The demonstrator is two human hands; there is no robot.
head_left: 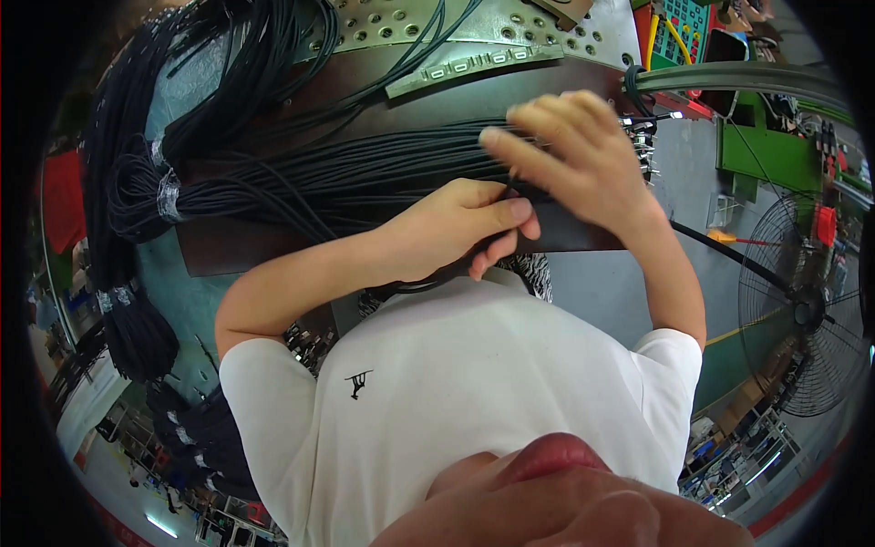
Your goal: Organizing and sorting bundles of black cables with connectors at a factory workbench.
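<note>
My left hand (469, 221) is closed in front of my chest, with thumb and fingers pinching a thin black cable; its short end stands up between them. Just above and to the right, my right hand (583, 164) is raised with its fingers stretched out and apart, slightly smeared by motion. Nothing shows in it. A thick bundle of black cables (365, 169) lies across the dark brown tabletop (214, 251) beyond both hands. At the bundle's right end, partly behind my right hand, are several silvery metal connectors (645, 150).
A metal strip with square slots (474, 68) lies behind the bundle, near a perforated metal plate (410, 27). More tied black coils (137, 337) hang at the left. To the right stand a round fan (802, 310) and a green machine part (756, 150). A grey curved bar (729, 77) reaches in from the right.
</note>
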